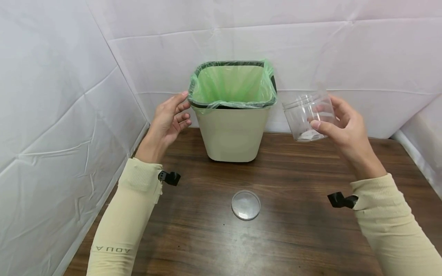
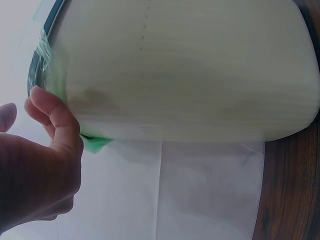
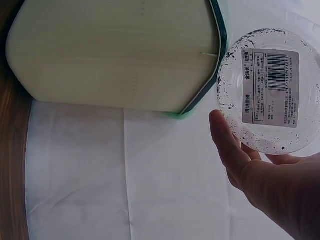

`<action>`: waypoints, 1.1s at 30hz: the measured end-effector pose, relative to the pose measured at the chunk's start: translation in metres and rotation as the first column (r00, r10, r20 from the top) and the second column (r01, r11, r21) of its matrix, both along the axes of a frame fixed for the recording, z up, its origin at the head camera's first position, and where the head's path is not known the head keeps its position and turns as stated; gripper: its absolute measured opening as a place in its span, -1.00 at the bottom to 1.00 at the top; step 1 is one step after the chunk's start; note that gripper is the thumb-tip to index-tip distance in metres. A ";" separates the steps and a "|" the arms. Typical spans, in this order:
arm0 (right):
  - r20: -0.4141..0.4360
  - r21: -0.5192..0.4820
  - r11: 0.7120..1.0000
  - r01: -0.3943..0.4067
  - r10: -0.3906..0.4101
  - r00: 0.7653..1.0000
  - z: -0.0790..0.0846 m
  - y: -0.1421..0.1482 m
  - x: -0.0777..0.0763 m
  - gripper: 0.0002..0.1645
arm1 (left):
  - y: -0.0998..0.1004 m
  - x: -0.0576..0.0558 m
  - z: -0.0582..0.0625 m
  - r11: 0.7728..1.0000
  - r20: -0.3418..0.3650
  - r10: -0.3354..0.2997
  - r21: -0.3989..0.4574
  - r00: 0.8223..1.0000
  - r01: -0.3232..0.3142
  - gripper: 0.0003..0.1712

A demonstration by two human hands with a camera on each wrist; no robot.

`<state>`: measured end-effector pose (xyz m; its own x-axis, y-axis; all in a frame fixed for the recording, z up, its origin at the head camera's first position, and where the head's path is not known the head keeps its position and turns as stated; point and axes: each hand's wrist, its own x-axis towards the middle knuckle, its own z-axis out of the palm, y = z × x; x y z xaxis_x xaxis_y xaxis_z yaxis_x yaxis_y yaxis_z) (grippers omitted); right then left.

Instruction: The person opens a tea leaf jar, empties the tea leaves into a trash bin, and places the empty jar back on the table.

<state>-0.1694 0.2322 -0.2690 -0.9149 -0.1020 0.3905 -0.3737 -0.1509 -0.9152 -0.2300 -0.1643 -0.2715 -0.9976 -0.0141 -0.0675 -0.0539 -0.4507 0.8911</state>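
My right hand (image 1: 348, 124) grips a clear plastic jar (image 1: 299, 120), thumb on the near side and fingers behind. The jar tilts with its open mouth up and toward the bin. In the right wrist view its base shows a white barcode label (image 3: 271, 87) and scattered dark specks. A beige trash bin (image 1: 232, 132) stands upright, lined with a green plastic bag (image 1: 229, 82) folded over its dark rim. My left hand (image 1: 169, 120) is at the bin's left side, fingers loosely bent, a fingertip right at the rim.
A round clear lid (image 1: 246, 205) lies on the dark wooden table (image 1: 200, 237) in front of the bin. White cloth (image 1: 331, 50) hangs behind the bin and along the left side. A few tiny dark specks dot the tabletop.
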 end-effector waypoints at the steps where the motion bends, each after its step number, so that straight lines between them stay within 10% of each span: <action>1: 0.003 0.006 1.000 0.001 -0.001 1.000 -0.001 0.001 0.000 -0.40 | 0.000 0.000 0.000 1.000 -0.001 -0.001 0.002 1.000 0.001 -0.63; 23: 0.056 0.242 0.970 0.010 -0.025 0.998 -0.026 0.015 0.007 -0.17 | 0.001 0.006 -0.003 1.000 -0.021 -0.003 0.011 1.000 0.004 -0.66; 33: 0.074 0.313 0.950 0.023 -0.048 0.996 -0.040 0.018 0.012 -0.49 | 0.001 0.009 -0.005 1.000 -0.048 -0.018 -0.004 0.999 0.018 -0.61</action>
